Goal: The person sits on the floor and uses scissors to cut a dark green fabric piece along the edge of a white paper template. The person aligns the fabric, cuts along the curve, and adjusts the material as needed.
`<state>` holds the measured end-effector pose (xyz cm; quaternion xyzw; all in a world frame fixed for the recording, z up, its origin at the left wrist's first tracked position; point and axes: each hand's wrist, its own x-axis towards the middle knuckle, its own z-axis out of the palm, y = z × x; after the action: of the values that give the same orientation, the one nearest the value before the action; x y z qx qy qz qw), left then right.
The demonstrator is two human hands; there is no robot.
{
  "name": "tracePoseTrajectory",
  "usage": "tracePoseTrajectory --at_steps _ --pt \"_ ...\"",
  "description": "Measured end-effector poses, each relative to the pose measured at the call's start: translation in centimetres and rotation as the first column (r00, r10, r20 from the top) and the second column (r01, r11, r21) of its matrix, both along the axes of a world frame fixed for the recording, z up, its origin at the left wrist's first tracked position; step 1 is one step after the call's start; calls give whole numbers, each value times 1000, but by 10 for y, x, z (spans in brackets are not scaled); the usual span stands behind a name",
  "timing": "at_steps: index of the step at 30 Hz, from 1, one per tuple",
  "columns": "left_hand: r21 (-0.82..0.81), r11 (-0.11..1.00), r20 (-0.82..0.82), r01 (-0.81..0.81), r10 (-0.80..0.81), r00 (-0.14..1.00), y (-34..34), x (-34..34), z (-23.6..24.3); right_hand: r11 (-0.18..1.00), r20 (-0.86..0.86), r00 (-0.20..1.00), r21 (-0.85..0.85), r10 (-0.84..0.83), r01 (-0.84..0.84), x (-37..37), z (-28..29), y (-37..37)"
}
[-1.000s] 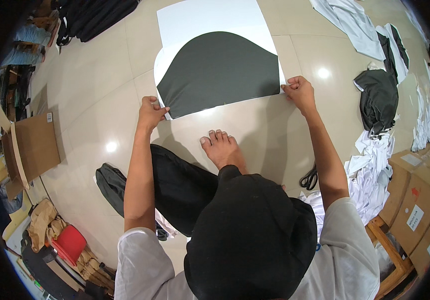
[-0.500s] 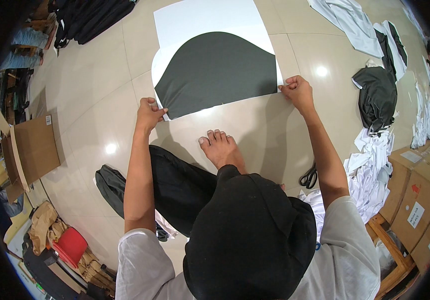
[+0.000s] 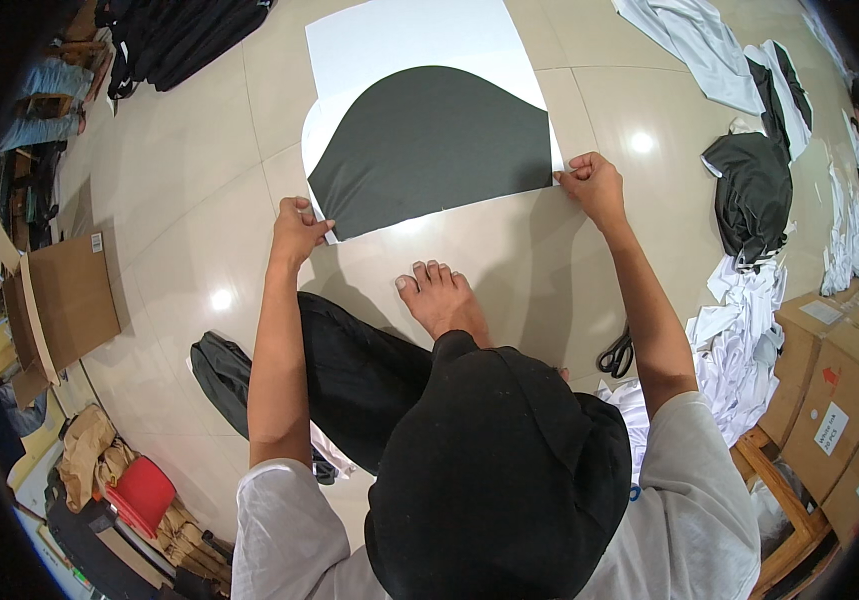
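A dark grey, dome-shaped fabric piece [image 3: 440,150] lies on white sheets [image 3: 420,40] on the tiled floor in front of me. My left hand [image 3: 300,230] pinches the near left corner of the layered piece between thumb and fingers. At the near right corner, my right hand [image 3: 593,188] grips the edge in the same way. The fabric's straight near edge stretches between my two hands, with slight creases on its left side. Whether the white layers beneath are paper or cloth, I cannot tell.
Black-handled scissors [image 3: 617,353] lie by my right forearm. A heap of white cloth scraps [image 3: 735,340] and cardboard boxes [image 3: 820,400] stand at right, with a dark garment [image 3: 753,205] beyond. Black clothes [image 3: 185,40] lie far left; an open carton [image 3: 70,300] stands at left.
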<state>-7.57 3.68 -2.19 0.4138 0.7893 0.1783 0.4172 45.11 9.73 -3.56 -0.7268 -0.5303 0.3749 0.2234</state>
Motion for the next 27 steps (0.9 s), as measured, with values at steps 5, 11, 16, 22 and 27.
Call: tracePoseTrajectory --at_steps 5,11,16,22,27 --pt "-11 1000 -27 18 -18 999 -1 0 1 999 -12 999 -38 -32 32 -3 3 0" --pt "-21 999 -35 24 -25 999 1 3 6 1000 25 1000 12 -5 5 0 -6 -1" --pt "-32 999 -36 39 -40 999 0 4 10 1000 13 1000 15 -5 5 -2 -6 -2" --pt "-17 998 -57 61 -62 996 1 3 6 1000 83 997 27 6 -9 0 -5 -4" --pt "-5 998 -74 59 -59 996 -1 -2 1 999 136 991 33 -1 -4 -6 6 -9"
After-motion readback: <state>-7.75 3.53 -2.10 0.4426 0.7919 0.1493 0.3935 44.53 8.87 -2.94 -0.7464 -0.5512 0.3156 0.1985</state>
